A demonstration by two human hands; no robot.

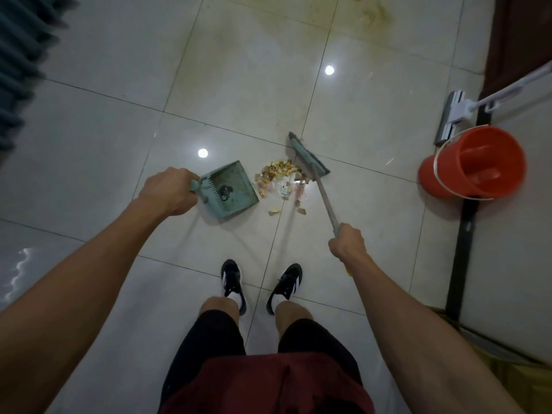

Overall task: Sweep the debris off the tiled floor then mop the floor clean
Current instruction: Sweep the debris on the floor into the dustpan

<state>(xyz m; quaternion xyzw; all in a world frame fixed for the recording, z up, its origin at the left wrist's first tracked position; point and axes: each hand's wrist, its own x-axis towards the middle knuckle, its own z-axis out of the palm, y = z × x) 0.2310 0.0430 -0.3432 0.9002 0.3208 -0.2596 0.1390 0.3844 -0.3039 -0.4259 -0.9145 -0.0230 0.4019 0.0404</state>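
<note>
Both arms are bare and stretched forward and down. The left hand sits at about 10 o'clock from the feet, knuckles up, its fingers curled around a handle. The right hand sits at about 1 o'clock, closer to the body, closed as a fist around a pole. The legs stand straight, with the two feet a little apart.

Debris between dustpan and broom
</note>
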